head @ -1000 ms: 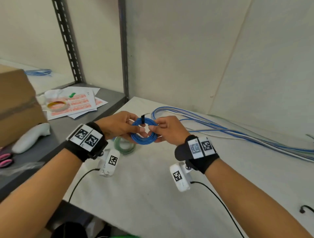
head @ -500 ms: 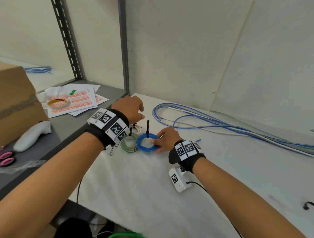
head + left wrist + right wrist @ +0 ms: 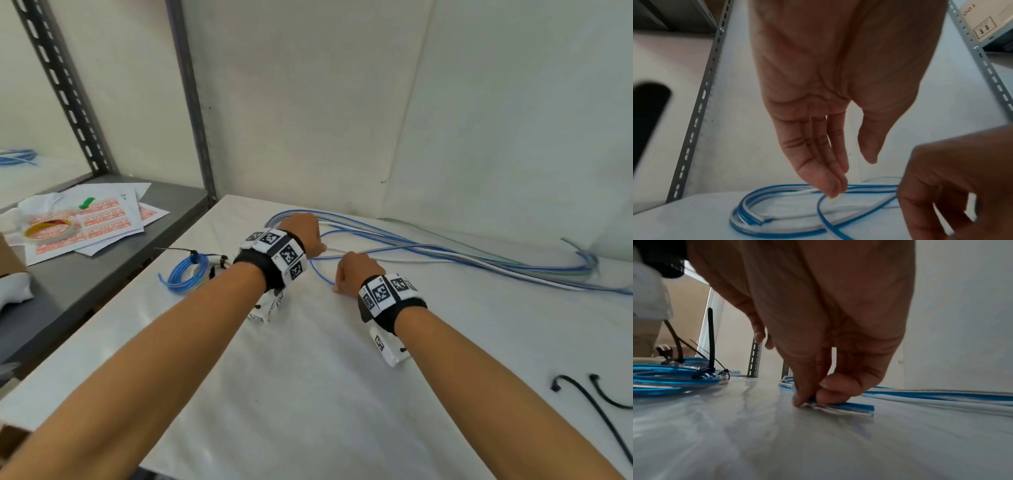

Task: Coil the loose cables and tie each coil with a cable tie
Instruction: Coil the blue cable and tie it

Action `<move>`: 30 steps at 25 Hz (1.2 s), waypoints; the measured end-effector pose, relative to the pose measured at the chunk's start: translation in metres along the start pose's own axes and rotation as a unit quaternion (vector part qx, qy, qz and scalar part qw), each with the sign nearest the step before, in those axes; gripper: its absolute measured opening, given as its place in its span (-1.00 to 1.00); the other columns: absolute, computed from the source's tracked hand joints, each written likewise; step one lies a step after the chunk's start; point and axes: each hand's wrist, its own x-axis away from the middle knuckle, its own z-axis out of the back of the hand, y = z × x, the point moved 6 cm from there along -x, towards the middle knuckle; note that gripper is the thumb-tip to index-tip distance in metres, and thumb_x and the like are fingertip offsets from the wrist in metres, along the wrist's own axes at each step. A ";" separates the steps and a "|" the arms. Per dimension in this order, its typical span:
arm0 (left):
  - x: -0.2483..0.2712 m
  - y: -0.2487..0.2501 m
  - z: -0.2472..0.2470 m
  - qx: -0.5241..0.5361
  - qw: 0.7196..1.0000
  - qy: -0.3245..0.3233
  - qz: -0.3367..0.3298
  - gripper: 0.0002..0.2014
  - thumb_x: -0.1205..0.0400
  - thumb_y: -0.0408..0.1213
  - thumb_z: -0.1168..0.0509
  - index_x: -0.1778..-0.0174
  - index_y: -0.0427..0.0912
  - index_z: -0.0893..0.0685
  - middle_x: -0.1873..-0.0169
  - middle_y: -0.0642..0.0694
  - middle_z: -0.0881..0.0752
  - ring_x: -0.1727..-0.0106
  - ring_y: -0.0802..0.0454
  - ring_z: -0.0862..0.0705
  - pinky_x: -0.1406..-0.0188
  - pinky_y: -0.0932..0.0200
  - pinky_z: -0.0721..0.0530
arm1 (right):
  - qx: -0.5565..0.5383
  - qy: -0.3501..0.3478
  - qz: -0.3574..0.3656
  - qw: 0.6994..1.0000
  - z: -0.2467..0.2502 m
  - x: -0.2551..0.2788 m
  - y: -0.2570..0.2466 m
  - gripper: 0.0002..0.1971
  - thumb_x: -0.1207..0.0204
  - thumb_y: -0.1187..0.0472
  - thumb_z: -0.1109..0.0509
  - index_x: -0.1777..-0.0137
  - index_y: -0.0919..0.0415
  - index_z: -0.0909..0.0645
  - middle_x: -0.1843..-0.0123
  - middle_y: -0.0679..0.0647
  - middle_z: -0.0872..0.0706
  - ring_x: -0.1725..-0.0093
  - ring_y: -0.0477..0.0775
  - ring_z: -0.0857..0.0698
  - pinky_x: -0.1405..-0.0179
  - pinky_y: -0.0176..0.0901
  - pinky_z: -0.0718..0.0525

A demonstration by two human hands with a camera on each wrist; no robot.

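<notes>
White tabletop (image 3: 308,394): tied blue wire coil (image 3: 183,274) now parked left; right hand (image 3: 356,274) pinches next loose blue cable (image 3: 445,248), left hand (image 3: 301,233) fingers straight, touching it.

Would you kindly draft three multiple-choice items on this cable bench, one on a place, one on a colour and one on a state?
1. Where does the tied coil lie?
A. on the white table, left of the left hand
B. on the grey shelf
C. in the right hand

2. What colour is the cable end pinched by the right hand?
A. red
B. blue
C. yellow

3. How is the left hand?
A. clenched in a fist
B. gripping a cable tie
C. fingers straight, tips at the loose cables

Key: 1 A, the head view shows it on the table beside the left wrist; 2 B, the right wrist view shows blue at the fingertips; 3 C, the left wrist view shows extended fingers.
</notes>
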 end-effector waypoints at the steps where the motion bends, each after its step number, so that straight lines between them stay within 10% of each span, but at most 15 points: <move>1: -0.002 0.003 -0.008 -0.001 1.000 -0.005 0.009 -0.60 -0.70 0.04 -0.34 -0.09 -0.30 -0.71 -0.17 -0.26 -0.75 -0.20 -0.26 -0.71 -0.15 -0.04 -0.67 | -0.031 0.021 0.005 0.999 0.004 0.000 0.001 -0.68 -0.48 0.05 -0.59 -0.11 0.25 -0.72 -0.13 0.24 -0.80 -0.09 0.28 -0.76 -0.01 0.00 -0.74; 6: -0.005 0.020 -0.010 0.219 0.974 0.051 0.034 -0.59 -0.77 -0.08 -0.21 0.17 -0.38 -0.67 -0.03 -0.53 -0.75 -0.06 -0.41 -0.75 0.02 -0.15 -0.66 | -0.365 0.128 0.100 0.917 0.040 0.030 -0.004 -0.93 -0.61 0.35 -0.42 0.04 0.37 -0.70 0.18 0.22 -0.80 0.27 0.23 -0.82 0.12 0.11 -0.85; 9: 0.002 0.035 0.018 0.481 0.867 0.122 -0.043 -0.81 -0.80 -0.26 -0.18 0.01 -0.27 -0.64 0.34 -0.23 -0.70 0.37 -0.10 -0.62 0.32 0.06 -0.64 | -0.439 0.148 0.107 0.880 0.057 0.040 0.010 -0.89 -0.59 0.32 -0.49 0.10 0.38 -0.72 0.27 0.16 -0.76 0.33 0.18 -0.80 0.21 0.04 -0.84; 12: 0.030 0.053 0.055 0.451 0.854 0.182 -0.187 -0.74 -0.81 -0.16 -0.19 0.09 -0.20 -0.68 0.48 -0.03 -0.42 0.47 0.07 -0.31 0.46 0.25 -0.34 | -0.465 0.301 -0.001 0.832 0.076 0.031 0.070 -0.72 -0.45 0.03 -0.64 0.11 0.04 -0.56 0.26 0.13 -0.76 0.30 0.24 -0.82 0.27 0.17 -0.82; 17: 0.058 0.075 0.075 0.459 0.830 0.141 -0.284 -0.59 -0.75 -0.10 -0.28 0.44 -0.12 -0.53 0.45 -0.14 -0.40 0.37 -0.03 -0.32 0.30 0.16 -0.35 | -0.325 0.255 -0.134 0.901 0.071 -0.002 0.156 -0.02 -0.44 -0.20 -0.58 -0.74 -0.12 -0.09 -0.41 0.23 -0.67 -0.40 0.34 -0.62 -0.43 0.22 -0.57; 20: 0.057 0.078 0.072 0.503 0.810 0.105 -0.281 -0.58 -0.67 0.01 -0.32 0.49 -0.06 -0.52 0.43 -0.32 -0.37 0.39 -0.01 -0.30 0.33 0.19 -0.35 | -0.324 0.235 -0.120 0.908 0.061 -0.013 0.167 -0.33 -0.62 -0.10 -0.44 -0.67 0.03 -0.35 -0.62 0.16 -0.48 -0.52 0.34 -0.53 -0.47 0.08 -0.52; 25: 0.053 0.079 0.060 0.641 0.721 0.034 -0.263 -0.61 -0.57 -0.06 -0.37 0.50 -0.11 -0.43 0.49 -0.05 -0.39 0.41 -0.04 -0.13 0.42 0.18 -0.20 | -0.248 0.167 -0.108 0.948 0.049 -0.029 0.174 -0.43 -0.65 -0.01 -0.42 -0.61 0.14 -0.45 -0.59 0.21 -0.51 -0.51 0.30 -0.53 -0.39 -0.04 -0.51; 30: 0.051 0.069 0.057 0.656 0.708 0.036 -0.259 -0.64 -0.68 -0.16 -0.26 0.46 -0.13 -0.45 0.48 -0.06 -0.38 0.48 0.08 -0.19 0.38 0.08 -0.15 | -0.190 0.289 -0.175 0.922 0.090 -0.031 0.190 -0.64 -0.79 0.12 -0.18 -0.25 0.40 -0.66 -0.24 0.44 -0.73 -0.24 0.47 -0.67 -0.08 0.09 -0.58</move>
